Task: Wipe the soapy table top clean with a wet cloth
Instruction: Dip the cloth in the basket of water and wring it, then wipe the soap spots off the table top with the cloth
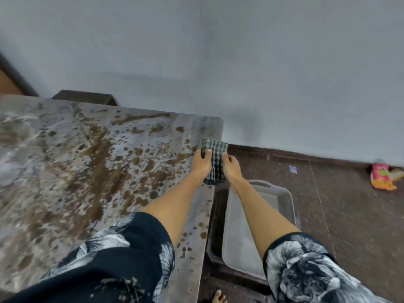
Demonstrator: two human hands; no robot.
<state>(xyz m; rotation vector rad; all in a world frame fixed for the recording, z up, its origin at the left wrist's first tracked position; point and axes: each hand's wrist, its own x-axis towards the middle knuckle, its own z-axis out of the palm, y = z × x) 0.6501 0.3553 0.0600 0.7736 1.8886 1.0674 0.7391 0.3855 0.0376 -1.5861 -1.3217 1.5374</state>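
Observation:
A brown table top fills the left half of the view, streaked and blotched with white soap foam. At its right edge both my hands hold a dark green-and-white checked cloth. My left hand grips the cloth's left side with the thumb on top. My right hand grips its right side. The cloth hangs between them, just past the table's right edge, its lower end bunched behind my wrists.
A clear plastic tub with water sits on the dark floor right of the table, below my right forearm. A pink and orange packet lies by the wall. A dark chair back stands behind the table. My toes show below.

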